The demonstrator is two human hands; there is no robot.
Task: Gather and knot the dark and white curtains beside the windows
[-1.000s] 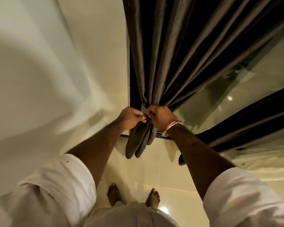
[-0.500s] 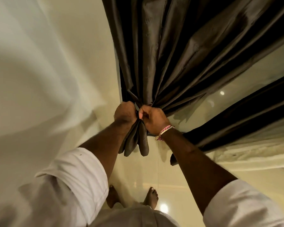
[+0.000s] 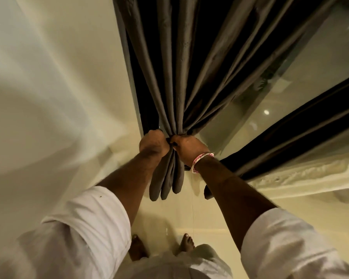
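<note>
The dark curtain (image 3: 175,73) runs off the frame at 12 o'clock, its rail unseen; both hands' fingertips are buried in its folds; the white curtain (image 3: 302,174) is cut off at 3 o'clock

The scene is dim and warm, tinted yellow-green throughout. A small round glare spot (image 3: 266,112) shows on the reflective window glass (image 3: 302,81) at right of centre. The pale cream wall (image 3: 48,87) on the left carries broad, soft shadows and looks smeared and out of focus. Folds of the dark grey-brown pleated curtain (image 3: 179,67) fall to near black between lit ridges. Straight lines bow toward the frame edges from wide-angle distortion. The white rolled sleeves (image 3: 93,228) at the bottom are soft and slightly blurred.
</note>
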